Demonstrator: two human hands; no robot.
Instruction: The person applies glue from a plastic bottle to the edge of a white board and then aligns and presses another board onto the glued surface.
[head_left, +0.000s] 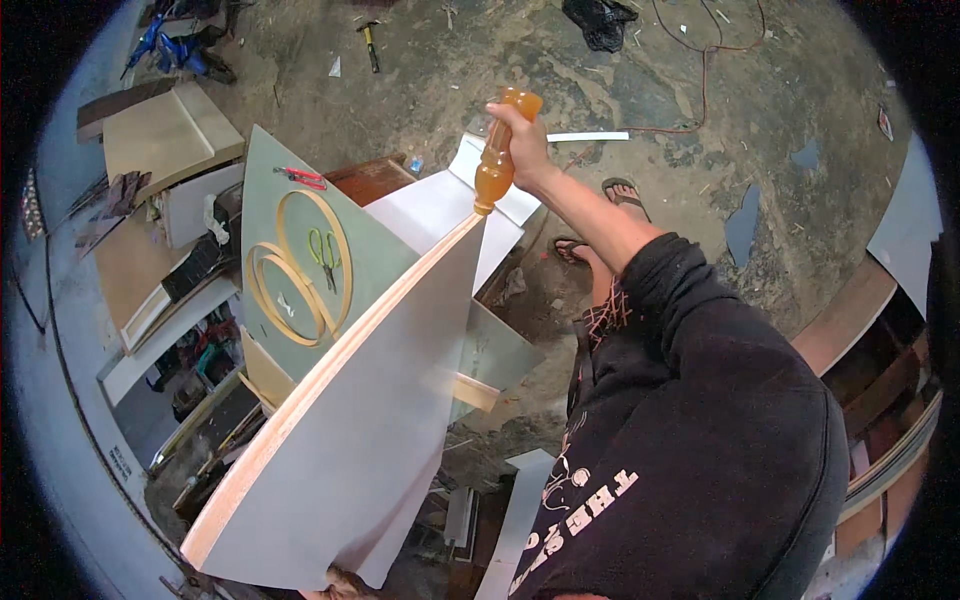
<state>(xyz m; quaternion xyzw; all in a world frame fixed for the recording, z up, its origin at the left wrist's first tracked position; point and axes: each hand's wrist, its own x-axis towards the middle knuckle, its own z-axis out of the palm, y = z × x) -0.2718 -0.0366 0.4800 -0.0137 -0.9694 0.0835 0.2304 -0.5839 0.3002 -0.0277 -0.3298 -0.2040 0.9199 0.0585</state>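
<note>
My right hand (pixel 525 143) is wrapped round a plastic bottle (pixel 495 172) of amber liquid. The bottle is tipped neck down, and its mouth meets the far end of the panel's pale raw edge. This large grey-white panel (pixel 350 430) stands on its side, its long edge facing up. At the bottom of the picture my left hand (pixel 342 584) shows only in part, closed at the panel's near lower border. Behind the panel, a grey-green board (pixel 380 235) carries coils of wood-coloured edge strip (pixel 345 225), green-handled scissors (pixel 325 262) and red-handled pliers (pixel 302 178).
A small wood strip (pixel 475 392) juts out by the panel's right face. White boards (pixel 430 205) lie beyond it. Stacked panels (pixel 170 135) stand at left, others (pixel 850 310) at right. A hammer (pixel 371 48), a black bag (pixel 600 22) and a cable (pixel 704 90) lie on the floor.
</note>
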